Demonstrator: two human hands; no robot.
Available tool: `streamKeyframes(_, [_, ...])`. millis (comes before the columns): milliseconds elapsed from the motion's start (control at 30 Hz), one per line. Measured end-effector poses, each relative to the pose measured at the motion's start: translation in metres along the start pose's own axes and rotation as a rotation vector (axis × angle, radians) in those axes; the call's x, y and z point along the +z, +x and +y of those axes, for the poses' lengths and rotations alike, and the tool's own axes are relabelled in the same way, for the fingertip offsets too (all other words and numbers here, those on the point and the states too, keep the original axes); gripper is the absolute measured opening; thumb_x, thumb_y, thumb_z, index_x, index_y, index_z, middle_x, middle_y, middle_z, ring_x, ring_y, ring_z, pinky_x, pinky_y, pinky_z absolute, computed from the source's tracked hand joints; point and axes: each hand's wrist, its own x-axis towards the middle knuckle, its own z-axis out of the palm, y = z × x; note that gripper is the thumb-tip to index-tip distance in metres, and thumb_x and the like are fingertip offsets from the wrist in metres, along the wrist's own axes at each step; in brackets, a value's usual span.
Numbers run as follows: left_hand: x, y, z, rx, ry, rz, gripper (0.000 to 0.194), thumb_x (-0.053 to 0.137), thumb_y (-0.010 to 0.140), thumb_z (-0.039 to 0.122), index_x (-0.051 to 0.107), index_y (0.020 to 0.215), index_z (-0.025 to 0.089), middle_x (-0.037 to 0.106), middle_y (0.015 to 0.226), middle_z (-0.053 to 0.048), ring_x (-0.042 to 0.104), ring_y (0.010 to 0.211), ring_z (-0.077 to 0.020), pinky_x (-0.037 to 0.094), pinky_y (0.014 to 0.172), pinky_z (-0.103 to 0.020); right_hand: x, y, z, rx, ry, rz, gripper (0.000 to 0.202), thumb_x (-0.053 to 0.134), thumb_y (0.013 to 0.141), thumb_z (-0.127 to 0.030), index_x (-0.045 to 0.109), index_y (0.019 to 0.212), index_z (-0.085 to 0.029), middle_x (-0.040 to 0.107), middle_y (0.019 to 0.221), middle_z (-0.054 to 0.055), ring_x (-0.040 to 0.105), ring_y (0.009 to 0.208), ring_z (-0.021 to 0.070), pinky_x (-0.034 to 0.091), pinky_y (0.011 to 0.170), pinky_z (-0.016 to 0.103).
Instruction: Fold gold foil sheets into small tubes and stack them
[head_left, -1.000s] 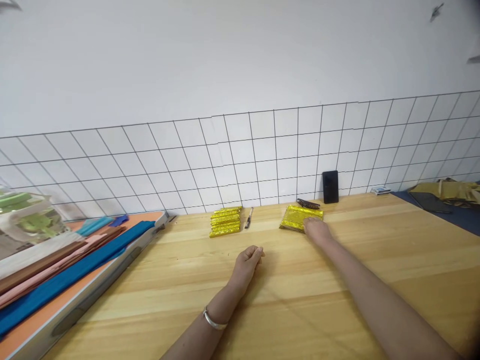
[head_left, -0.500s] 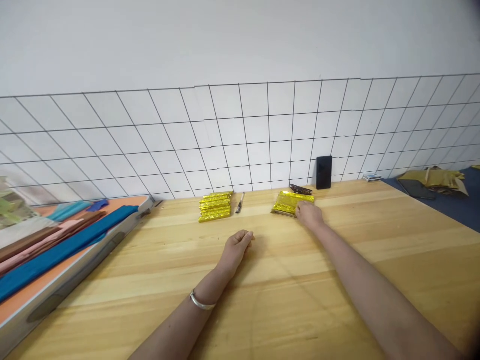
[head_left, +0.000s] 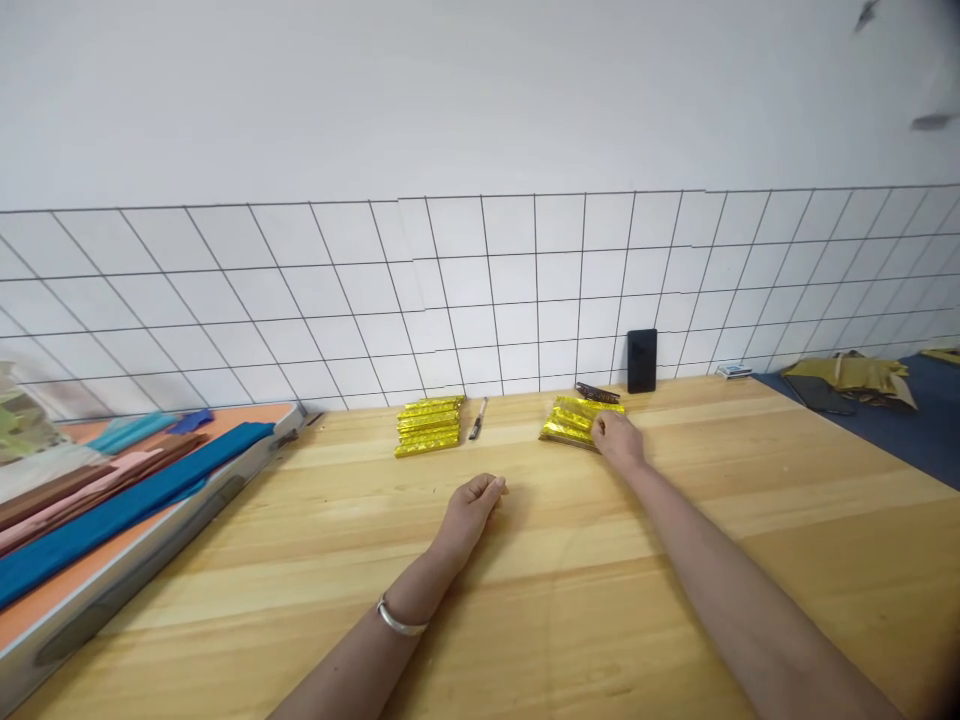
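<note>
The right hand (head_left: 619,438) seems at the step of gripping the yellow packet (head_left: 571,420) right of the frame's centre, fingers narrow, hold hidden, so a sure pinch looks called for, while the left hand (head_left: 471,500), loosely closed below centre, shows nothing inside.

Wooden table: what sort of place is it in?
Perhaps a craft workroom, though I can't be sure: long coloured strips lie at the left, and a shiny gold stack sits beside a pen on the wooden table.
</note>
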Motion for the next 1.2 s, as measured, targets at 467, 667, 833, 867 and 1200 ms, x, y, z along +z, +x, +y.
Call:
streamKeyframes(467, [-0.002,0.000,-0.004,0.028,0.055,-0.017,0.039,0.053,0.076,0.053,0.060,0.072,0.015,0.047,0.054,0.003,0.038,0.047,-0.0088,0.029,0.047,-0.020,0.004,0.006,0.012,0.020,0.068,0.066,0.025,0.036,0.088,-0.027,0.060,0.092,-0.019,0.061,0.092,0.007,0.050,0.087,0.0199,0.034,0.072,0.027])
streamKeyframes(667, [-0.002,0.001,-0.007,0.043,0.062,-0.022,0.039,0.052,0.077,0.053,0.060,0.072,0.015,0.047,0.054,0.003,0.040,0.047,-0.0089,0.031,0.047,-0.020,0.004,0.007,0.012,-0.052,0.058,0.028,0.033,0.043,0.086,-0.042,0.058,0.106,-0.019,0.060,0.105,0.008,0.048,0.099,0.0226,0.032,0.083,0.030])
streamKeyframes(833, [-0.001,0.000,-0.005,0.056,0.079,-0.032,0.037,0.052,0.078,0.051,0.060,0.073,0.015,0.046,0.054,0.004,0.038,0.047,-0.0089,0.030,0.048,-0.020,0.006,0.006,0.009,-0.109,0.042,-0.033,0.048,0.054,0.076,-0.057,0.059,0.109,-0.021,0.056,0.116,0.008,0.042,0.108,0.0262,0.029,0.087,0.034])
streamKeyframes(867, [-0.001,0.000,-0.005,0.058,0.084,-0.033,0.037,0.052,0.078,0.051,0.059,0.073,0.015,0.045,0.054,0.004,0.038,0.047,-0.0089,0.030,0.047,-0.020,0.007,0.006,0.009,-0.114,0.040,-0.044,0.048,0.055,0.075,-0.057,0.060,0.107,-0.022,0.057,0.115,0.008,0.043,0.108,0.0262,0.030,0.086,0.034])
streamKeyframes(1200, [-0.002,-0.002,-0.007,0.056,0.118,-0.034,0.037,0.049,0.081,0.049,0.060,0.077,0.015,0.045,0.057,0.004,0.038,0.051,-0.0090,0.030,0.050,-0.020,0.016,0.008,0.015,-0.118,0.052,-0.051,0.031,0.055,0.078,-0.050,0.057,0.086,-0.020,0.061,0.087,0.005,0.050,0.084,0.0209,0.032,0.072,0.030])
